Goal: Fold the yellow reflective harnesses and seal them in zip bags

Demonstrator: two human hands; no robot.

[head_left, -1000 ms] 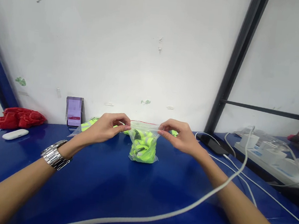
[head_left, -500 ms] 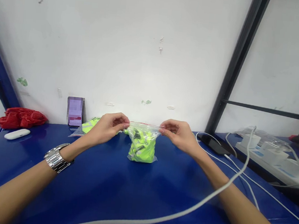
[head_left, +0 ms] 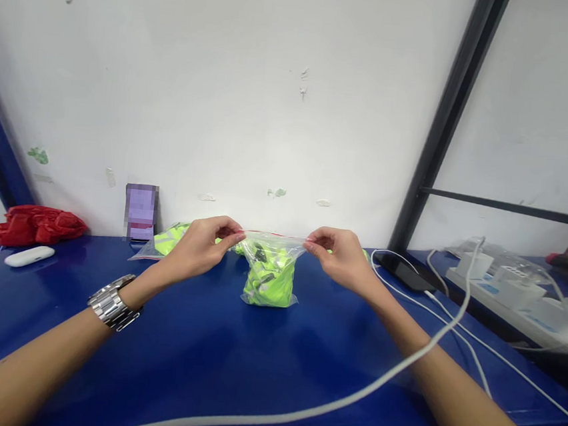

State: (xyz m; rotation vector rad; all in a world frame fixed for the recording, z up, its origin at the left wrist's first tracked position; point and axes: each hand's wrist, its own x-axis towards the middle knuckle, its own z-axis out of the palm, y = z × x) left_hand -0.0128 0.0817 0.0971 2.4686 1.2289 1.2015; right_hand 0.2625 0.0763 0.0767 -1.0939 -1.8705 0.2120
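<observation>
A clear plastic bag (head_left: 270, 280) with folded neon-yellow material inside stands upright on the blue table (head_left: 229, 368). Its top edge, with a thin red line, is stretched flat between my hands. My left hand (head_left: 211, 241) pinches the top left corner between thumb and fingers; a silver watch is on that wrist. The top right corner is pinched in my right hand (head_left: 335, 250). Behind my left hand lies another clear bag (head_left: 168, 241) with neon-yellow material. More yellow material shows partly behind the held bag and my right hand.
A phone (head_left: 141, 212) leans on the wall at the left, near a red plastic bag (head_left: 39, 226) and a white case (head_left: 29, 256). At right are a dark phone (head_left: 401, 272), chargers on a power strip and a person's hand. A white cable (head_left: 325, 408) crosses the foreground.
The view has shifted slightly. Both hands keep their pinch on the bag's top corners, and the bag stands in nearly the same place.
</observation>
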